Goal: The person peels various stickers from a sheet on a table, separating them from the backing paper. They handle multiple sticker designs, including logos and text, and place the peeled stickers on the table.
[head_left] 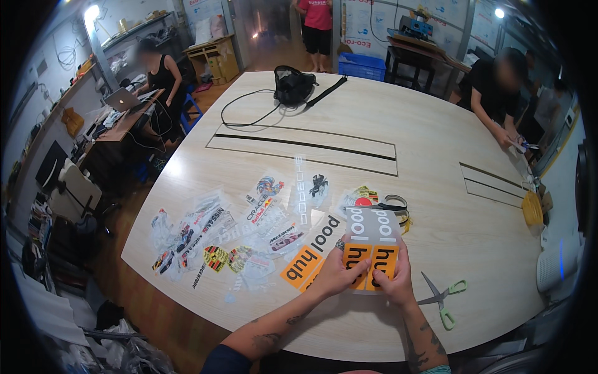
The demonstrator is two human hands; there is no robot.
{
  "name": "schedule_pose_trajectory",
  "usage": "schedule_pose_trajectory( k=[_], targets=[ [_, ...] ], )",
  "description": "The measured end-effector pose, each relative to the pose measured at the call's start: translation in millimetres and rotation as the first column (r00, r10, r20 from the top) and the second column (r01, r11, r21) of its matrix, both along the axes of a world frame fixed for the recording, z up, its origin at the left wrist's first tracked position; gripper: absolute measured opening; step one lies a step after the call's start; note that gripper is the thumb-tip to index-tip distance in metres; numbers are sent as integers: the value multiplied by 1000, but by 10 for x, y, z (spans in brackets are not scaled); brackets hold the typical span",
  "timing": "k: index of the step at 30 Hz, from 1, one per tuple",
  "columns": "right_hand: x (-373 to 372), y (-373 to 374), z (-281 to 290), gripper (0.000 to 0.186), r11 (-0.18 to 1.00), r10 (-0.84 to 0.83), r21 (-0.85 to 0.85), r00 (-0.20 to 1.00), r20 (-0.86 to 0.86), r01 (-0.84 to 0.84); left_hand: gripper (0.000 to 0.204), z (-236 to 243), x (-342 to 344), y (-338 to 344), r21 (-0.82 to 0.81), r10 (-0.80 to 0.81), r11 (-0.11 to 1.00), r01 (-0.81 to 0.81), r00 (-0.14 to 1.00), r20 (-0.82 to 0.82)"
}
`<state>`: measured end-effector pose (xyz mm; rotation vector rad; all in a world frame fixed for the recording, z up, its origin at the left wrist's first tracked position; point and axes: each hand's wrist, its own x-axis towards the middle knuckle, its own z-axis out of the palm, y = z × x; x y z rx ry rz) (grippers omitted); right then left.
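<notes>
Both of my hands hold a sticker sheet (371, 229) with orange blocks, black lettering and pale lettering on a translucent backing. My left hand (341, 274) grips its left side, thumb on the front. At its right side, my right hand (398, 283) is closed in the same way, the two thumbs close together. Beneath and left of my left hand, a similar orange and black sticker sheet (303, 264) lies on the table, partly covered. Green-handled scissors (445, 302) rest spread apart to the right of my right hand.
Many clear-backed decals (215, 230) are scattered over the left of the table (349, 100). A dark curved item (396, 202) lies beyond the held sheet. Farther back sits a black bag (294, 86) with a cable. A person (498, 84) works at the right edge; another (163, 81) sits by a laptop.
</notes>
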<state>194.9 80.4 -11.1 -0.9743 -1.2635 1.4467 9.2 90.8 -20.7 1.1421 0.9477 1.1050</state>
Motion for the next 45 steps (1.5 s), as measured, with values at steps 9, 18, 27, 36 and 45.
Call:
schedule_pose_trajectory(
  k=[9,18,27,36,45],
  targets=[
    [-5,17,-44,95,997,6,82,999,43,-9,47,-56,26,5,-43,64,997,-64,998,16],
    [-35,-29,1,99,996,-1,92,998,61,-5,50,82,26,-21,-147,86,984,-97,993,-80],
    [-1,-13,41,107,992,119,44,993,18,-120,33,33,-57,37,-138,136,981,-136,991,-11],
    [0,-19,50,109,986,165,9,986,28,-165,35,107,-115,49,-159,123,980,-118,992,22],
    [-6,-37,-5,106,977,208,33,977,39,-209,42,50,-149,104,-108,193,978,-177,967,165]
  ],
)
